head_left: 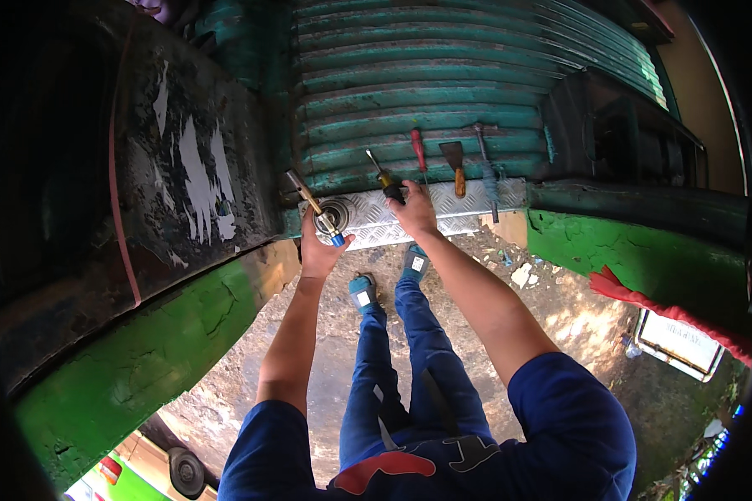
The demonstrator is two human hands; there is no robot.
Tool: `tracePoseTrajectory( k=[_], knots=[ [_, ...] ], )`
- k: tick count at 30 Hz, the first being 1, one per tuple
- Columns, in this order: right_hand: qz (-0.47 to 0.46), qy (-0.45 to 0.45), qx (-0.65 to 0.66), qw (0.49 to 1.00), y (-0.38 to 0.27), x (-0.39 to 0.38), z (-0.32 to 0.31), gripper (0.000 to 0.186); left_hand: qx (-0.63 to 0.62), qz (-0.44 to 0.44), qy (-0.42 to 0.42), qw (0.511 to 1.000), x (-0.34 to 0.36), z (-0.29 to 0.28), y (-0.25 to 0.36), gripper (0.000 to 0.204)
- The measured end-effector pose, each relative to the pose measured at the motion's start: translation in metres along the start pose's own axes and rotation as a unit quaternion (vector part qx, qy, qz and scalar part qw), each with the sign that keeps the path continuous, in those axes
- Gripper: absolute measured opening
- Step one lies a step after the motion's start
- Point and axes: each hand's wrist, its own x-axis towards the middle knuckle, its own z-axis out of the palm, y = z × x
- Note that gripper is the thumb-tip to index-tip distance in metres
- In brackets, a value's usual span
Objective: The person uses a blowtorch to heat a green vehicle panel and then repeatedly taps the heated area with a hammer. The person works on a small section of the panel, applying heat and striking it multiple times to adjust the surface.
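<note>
My left hand (317, 246) grips a round metal canister (334, 209) topped by a torch head (316, 200) with a brass tube and blue knob, at the left end of the silver tread-plate ledge (464, 213). My right hand (416, 209) is closed round the black handle of a yellow-and-black screwdriver (384, 177) at the ledge's middle. To its right lie a red screwdriver (418, 149), a scraper (458, 175) with a wooden handle and a long metal tool (489, 184) partly wrapped in blue-grey.
A green corrugated shutter (409, 67) rises behind the ledge, between dark panels (184, 167). Green walls (142, 351) flank the step. A red cloth (643, 301) hangs at right above a white framed board (677, 342). My legs and shoes stand on rough ground below.
</note>
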Motion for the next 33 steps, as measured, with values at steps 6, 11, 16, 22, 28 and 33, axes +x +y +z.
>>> tracePoseTrajectory(
  k=[6, 11, 16, 22, 28, 33],
  knots=[
    [-0.007, 0.111, 0.071, 0.991, 0.022, 0.026, -0.010, 0.037, -0.043, -0.011, -0.007, 0.999, -0.006, -0.001, -0.002, 0.104],
    [0.027, 0.104, 0.066, 0.992, 0.041, 0.047, -0.028, 0.033, -0.103, -0.008, 0.060, 0.993, -0.024, -0.002, 0.008, 0.084],
    [0.018, 0.110, 0.104, 0.988, 0.053, 0.070, -0.038, 0.024, -0.108, -0.156, 0.070, 0.979, -0.085, -0.002, -0.069, 0.038],
    [0.017, 0.107, 0.172, 0.979, 0.070, 0.084, -0.055, 0.019, -0.036, -0.188, -0.061, 0.980, -0.113, 0.060, -0.014, 0.019],
    [0.071, 0.119, 0.176, 0.975, 0.105, 0.085, -0.088, 0.018, -0.019, -0.126, -0.082, 0.988, -0.071, 0.124, 0.045, 0.016],
    [0.020, 0.164, 0.216, 0.962, 0.118, 0.067, -0.111, 0.016, -0.005, -0.096, -0.010, 0.995, -0.009, 0.157, 0.066, 0.020]
  ],
)
